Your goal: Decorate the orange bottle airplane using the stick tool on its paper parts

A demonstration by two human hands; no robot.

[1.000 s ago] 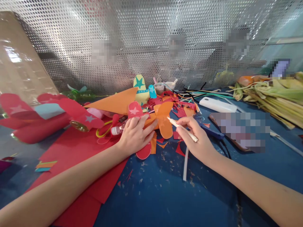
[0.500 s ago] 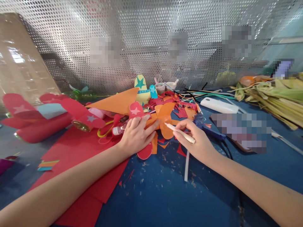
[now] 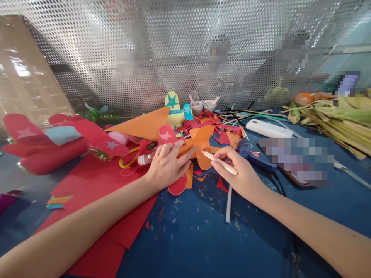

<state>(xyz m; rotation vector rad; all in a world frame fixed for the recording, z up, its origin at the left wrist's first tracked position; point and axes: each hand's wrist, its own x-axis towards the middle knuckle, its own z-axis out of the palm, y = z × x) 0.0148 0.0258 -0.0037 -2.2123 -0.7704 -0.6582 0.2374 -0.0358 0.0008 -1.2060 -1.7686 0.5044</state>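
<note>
My left hand (image 3: pixel 169 165) lies palm down with its fingers stretched out, resting on a red paper cut-out with a star (image 3: pixel 166 135) and touching the left part of an orange paper cut-out (image 3: pixel 201 143). What is under the palm is hidden. In my right hand (image 3: pixel 242 175), thumb and fingers close round a slim white pen-like tool (image 3: pixel 224 164). Its tip meets the orange cut-out's face; the exact kind of tool cannot be made out. A small bottle with a white cap (image 3: pixel 142 160) pokes out beside my left hand.
Red paper sheets (image 3: pixel 95 227) lie under my left forearm. A red toy plane (image 3: pixel 55 148) stands at left. Red scraps (image 3: pixel 207 120) lie behind the cut-out. To the right are a blue-handled tool (image 3: pixel 259 161), a white device (image 3: pixel 269 128), a phone (image 3: pixel 298 164) and dried husks (image 3: pixel 339 119).
The white tool and my right hand have shifted very slightly left. My left hand stays in place on the paper.
</note>
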